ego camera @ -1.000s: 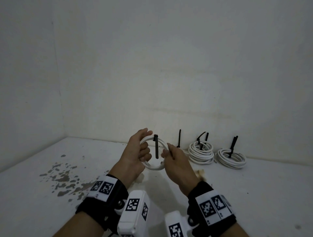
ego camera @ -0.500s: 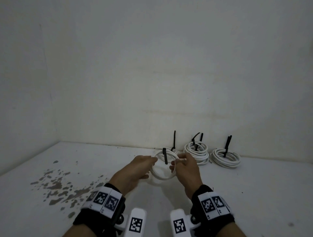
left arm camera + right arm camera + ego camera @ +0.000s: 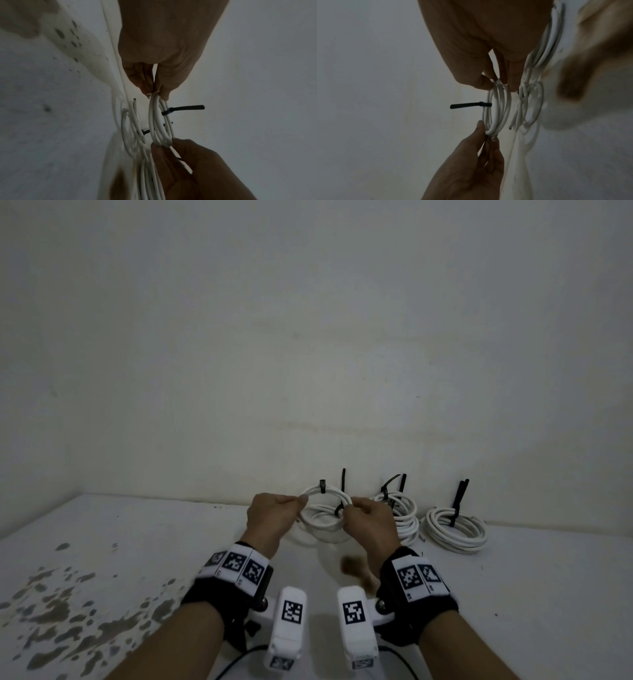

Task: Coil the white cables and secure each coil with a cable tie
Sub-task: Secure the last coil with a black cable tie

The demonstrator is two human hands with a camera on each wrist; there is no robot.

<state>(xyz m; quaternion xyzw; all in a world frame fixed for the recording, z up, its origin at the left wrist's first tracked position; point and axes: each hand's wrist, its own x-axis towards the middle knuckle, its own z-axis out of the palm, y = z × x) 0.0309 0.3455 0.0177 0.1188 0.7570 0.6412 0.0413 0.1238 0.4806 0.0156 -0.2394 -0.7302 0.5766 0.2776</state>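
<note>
Both hands have carried the held coil (image 3: 326,495) forward and down since the earlier frame, so it now hangs just above the leftmost coil (image 3: 320,520) lying on the tabletop (image 3: 534,594). Left hand (image 3: 270,517): thumb and fingers (image 3: 137,75) pinch the left side of the held coil, with a cut cable end showing at the fingertips. Right hand (image 3: 371,525): thumb and fingers (image 3: 481,81) pinch the opposite side of the same coil. One black cable tie (image 3: 181,108) is cinched round the strands of the held coil between the two grips, its tail sticking out. Beyond the hands, three tied white coils lie along the wall (image 3: 308,337): the leftmost under the held coil, a middle coil (image 3: 404,515) partly behind the right hand, and a right coil (image 3: 457,530) set apart. Dark stains (image 3: 68,611) mark the tabletop at left.
</note>
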